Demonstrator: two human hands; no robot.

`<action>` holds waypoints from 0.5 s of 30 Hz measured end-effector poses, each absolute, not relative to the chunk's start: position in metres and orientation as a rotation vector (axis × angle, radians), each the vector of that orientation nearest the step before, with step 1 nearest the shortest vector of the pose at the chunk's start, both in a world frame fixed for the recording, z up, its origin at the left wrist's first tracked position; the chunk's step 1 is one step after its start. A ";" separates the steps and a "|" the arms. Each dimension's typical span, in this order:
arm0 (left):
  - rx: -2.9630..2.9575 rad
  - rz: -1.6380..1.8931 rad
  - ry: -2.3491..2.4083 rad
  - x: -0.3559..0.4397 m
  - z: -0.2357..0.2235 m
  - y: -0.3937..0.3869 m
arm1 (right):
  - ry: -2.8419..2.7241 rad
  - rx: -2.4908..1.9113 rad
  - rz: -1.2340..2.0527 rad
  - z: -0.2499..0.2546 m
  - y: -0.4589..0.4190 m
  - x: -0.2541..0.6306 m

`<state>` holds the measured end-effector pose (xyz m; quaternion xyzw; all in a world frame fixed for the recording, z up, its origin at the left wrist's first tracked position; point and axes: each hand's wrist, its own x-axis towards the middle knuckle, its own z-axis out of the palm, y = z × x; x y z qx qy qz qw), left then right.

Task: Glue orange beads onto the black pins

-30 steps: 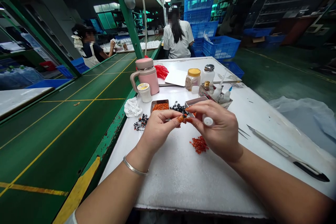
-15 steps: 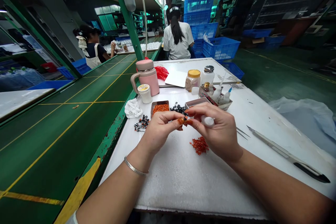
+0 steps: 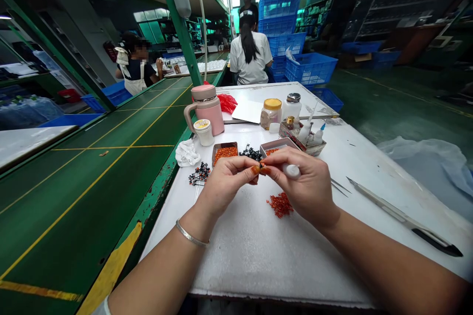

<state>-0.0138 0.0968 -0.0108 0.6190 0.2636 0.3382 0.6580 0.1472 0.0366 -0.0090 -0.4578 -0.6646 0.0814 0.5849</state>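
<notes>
Over the white tabletop, my left hand [image 3: 229, 179] and my right hand [image 3: 312, 184] meet fingertip to fingertip. Between them is a tiny black part [image 3: 261, 166] with a speck of orange, mostly hidden by the fingers. My left thumb and forefinger pinch it. My right thumb and forefinger close at the same spot, while the other right fingers hold a small white plastic bottle [image 3: 293, 172] against the palm. Below the right hand lies a pile of orange-red beads [image 3: 280, 204]. Behind the fingers are black parts [image 3: 250, 151] and a tray of orange pieces [image 3: 226, 144].
More black parts [image 3: 199, 173] lie beside crumpled white tissue [image 3: 187, 153]. A pink mug [image 3: 208, 110], a yellow-lidded jar [image 3: 271, 113] and a box of small bottles [image 3: 314, 146] stand behind. Tweezers [image 3: 340, 186] and a craft knife [image 3: 401, 214] lie right. A green conveyor [image 3: 92, 172] runs along the left.
Both hands stay almost in place, still pinched together, with slight finger movement. In the background, a seated co-worker at the left has shifted right, and a standing person shows more plainly.
</notes>
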 end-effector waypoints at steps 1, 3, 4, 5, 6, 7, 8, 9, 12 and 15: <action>1.396 0.766 0.593 -0.013 -0.010 0.097 | -1.546 -1.070 0.186 -0.009 0.037 0.147; 1.387 0.767 0.587 -0.013 -0.010 0.096 | -1.541 -1.072 0.184 -0.010 0.037 0.147; 1.384 0.767 0.586 -0.013 -0.010 0.096 | -1.539 -1.071 0.185 -0.010 0.037 0.146; 1.380 0.768 0.587 -0.012 -0.010 0.096 | -1.538 -1.074 0.187 -0.010 0.037 0.146; 1.379 0.770 0.588 -0.012 -0.011 0.096 | -1.535 -1.079 0.191 -0.010 0.037 0.146; 1.377 0.771 0.590 -0.012 -0.011 0.096 | -1.531 -1.086 0.201 -0.010 0.037 0.146; 1.375 0.771 0.591 -0.012 -0.011 0.096 | -1.522 -1.095 0.214 -0.010 0.036 0.146; 1.371 0.770 0.593 -0.012 -0.011 0.096 | -1.510 -1.107 0.231 -0.010 0.036 0.146; 1.346 0.733 0.604 -0.013 -0.010 0.096 | -1.446 -1.151 0.315 -0.009 0.037 0.147; 1.295 0.694 0.637 -0.012 -0.011 0.097 | -1.383 -1.163 0.462 -0.009 0.040 0.149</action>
